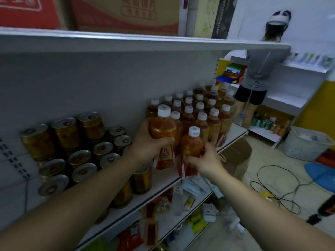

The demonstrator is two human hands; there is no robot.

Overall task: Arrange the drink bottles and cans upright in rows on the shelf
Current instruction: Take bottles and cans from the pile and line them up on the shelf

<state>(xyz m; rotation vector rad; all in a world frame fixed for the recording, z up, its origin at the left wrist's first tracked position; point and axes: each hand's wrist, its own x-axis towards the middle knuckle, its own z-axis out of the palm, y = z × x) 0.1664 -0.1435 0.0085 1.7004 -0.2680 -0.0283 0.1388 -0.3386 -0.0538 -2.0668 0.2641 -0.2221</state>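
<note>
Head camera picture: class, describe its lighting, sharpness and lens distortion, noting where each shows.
Head view: light is dim and bluish, brighter on the white wall at far right; the shelf edge bows, a wide-angle effect; the whole frame is soft, so label print on the bottle in the left hand is barely readable; can tops show dull glare; the right hand holds a second bottle.

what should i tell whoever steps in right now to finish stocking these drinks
Left hand: fingers wrapped around a tea bottle, held upright at the left edge of the bottle block.
Right hand: gripping a second tea bottle at the shelf's front edge.
Done: the white-capped bottles stand upright in rows on the right of the shelf; the gold cans stand grouped on the left.
Left: set both held bottles into the front of the rows, then tidy the cans, which look less even.
</note>
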